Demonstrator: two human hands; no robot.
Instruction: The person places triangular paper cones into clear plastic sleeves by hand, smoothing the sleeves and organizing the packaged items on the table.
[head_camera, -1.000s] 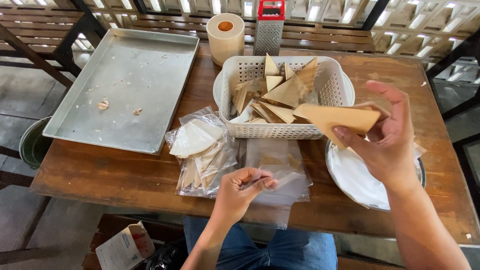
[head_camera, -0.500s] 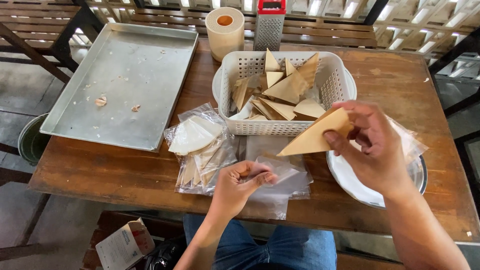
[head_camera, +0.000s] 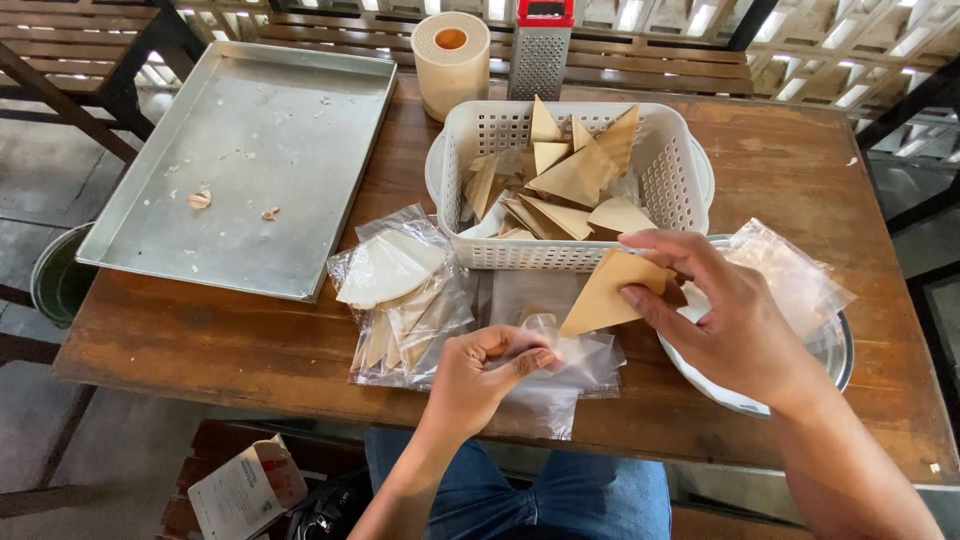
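Lowering toward the near edge of the tabletop, the right hand (head_camera: 735, 320) is bringing the brown paper triangle (head_camera: 608, 290) down from where it was held higher, so its point is now meeting the mouth of the clear plastic bag (head_camera: 560, 370). Thumb and fingers are pinching the triangle's wide end. The left hand (head_camera: 485, 375) is closing on the bag's open edge, pinching the film between thumb and forefinger, much as it was half a second ago. The bag is lying at the middle of the near edge, on top of more flat bags.

Just left of it, a filled bag of pale wedges (head_camera: 400, 290) is resting on the wood. Behind the triangle, a white perforated basket (head_camera: 670, 165) is holding many more brown triangles. A round plate (head_camera: 835, 365) with crumpled plastic is sitting under the right wrist at the right side. A metal baking tray (head_camera: 240, 165) is occupying the far left corner, with a paper roll (head_camera: 450, 65) and a grater (head_camera: 540, 55) along the far edge.
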